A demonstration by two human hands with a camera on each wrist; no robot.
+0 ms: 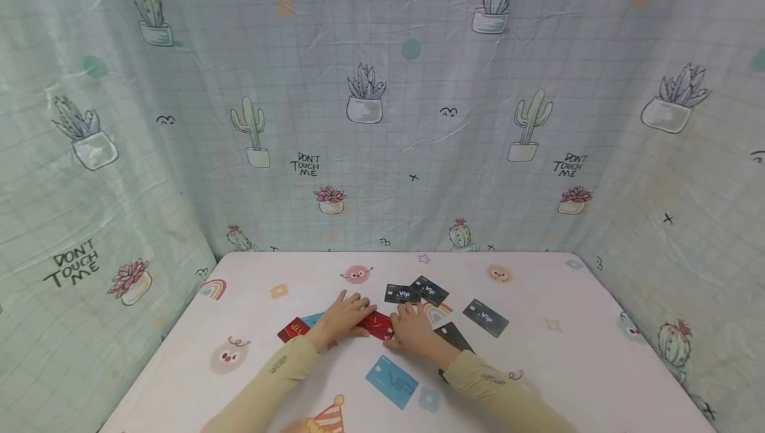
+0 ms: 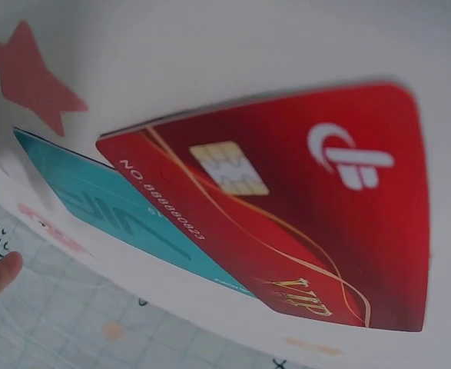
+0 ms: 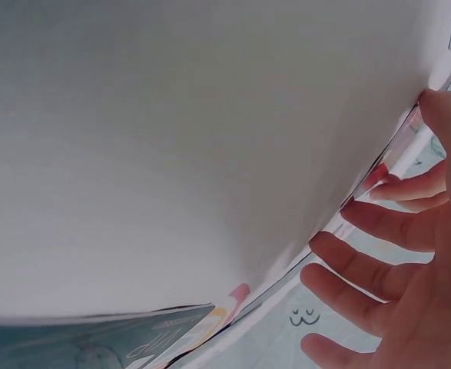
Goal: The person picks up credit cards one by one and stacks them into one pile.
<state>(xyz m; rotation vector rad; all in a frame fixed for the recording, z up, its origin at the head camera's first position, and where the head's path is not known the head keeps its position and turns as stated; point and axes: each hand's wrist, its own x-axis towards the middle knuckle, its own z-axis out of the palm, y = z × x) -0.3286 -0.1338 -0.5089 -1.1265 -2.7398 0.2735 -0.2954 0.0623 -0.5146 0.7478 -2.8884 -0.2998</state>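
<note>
A red card point(image 1: 378, 325) lies between the two hands on the table. My left hand point(image 1: 339, 322) grips its left end, with the fingers at the far edge and the thumb at the near one. At the right end my right hand point(image 1: 414, 331) holds it between thumb and fingers; the right wrist view shows a sliver of the red card point(image 3: 378, 175) between those fingertips. Beside the left wrist, another red card point(image 1: 293, 329) overlaps a blue card point(image 1: 313, 319). The left wrist view shows this red VIP card point(image 2: 310, 200) close up, partly covering the blue one point(image 2: 110, 200).
Black Vip cards lie beyond and right of the right hand: two overlapping point(image 1: 402, 294), one apart point(image 1: 485, 318), one beside the wrist point(image 1: 452, 336). A blue VIP card point(image 1: 392, 382) lies in front. Cactus-print cloth point(image 1: 382, 200) encloses the patterned table point(image 1: 257, 380).
</note>
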